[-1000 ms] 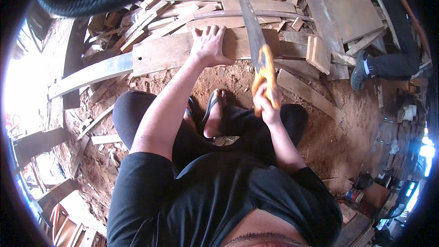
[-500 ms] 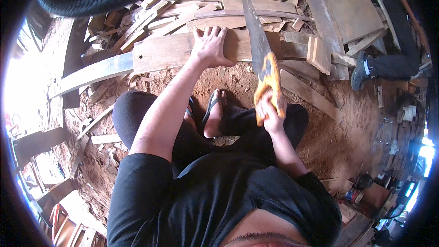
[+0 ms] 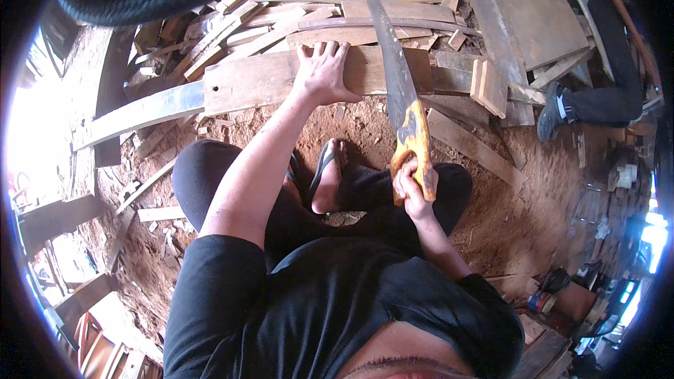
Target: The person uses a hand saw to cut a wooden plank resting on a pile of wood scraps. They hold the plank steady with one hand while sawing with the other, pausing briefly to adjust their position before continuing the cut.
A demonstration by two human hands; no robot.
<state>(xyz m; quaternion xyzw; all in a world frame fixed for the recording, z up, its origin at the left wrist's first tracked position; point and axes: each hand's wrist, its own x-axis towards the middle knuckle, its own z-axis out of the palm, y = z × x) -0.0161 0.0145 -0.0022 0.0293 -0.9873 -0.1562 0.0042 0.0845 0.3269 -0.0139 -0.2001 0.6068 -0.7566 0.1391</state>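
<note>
Presently, head view: left hand [image 3: 324, 77] open, fingers spread, palm down on the board [image 3: 256, 78]; right hand [image 3: 415, 193] closed round the yellow handle [image 3: 420, 130] of the saw [image 3: 399, 81]; blade crosses the board near its right end, tip over scrap wood [image 3: 421, 9]; blade contact cannot be told.

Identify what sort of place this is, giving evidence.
Probably a rough woodworking area: a pile of loose boards, dirt floor scattered with wood scraps, and a handsaw in the right hand.
</note>
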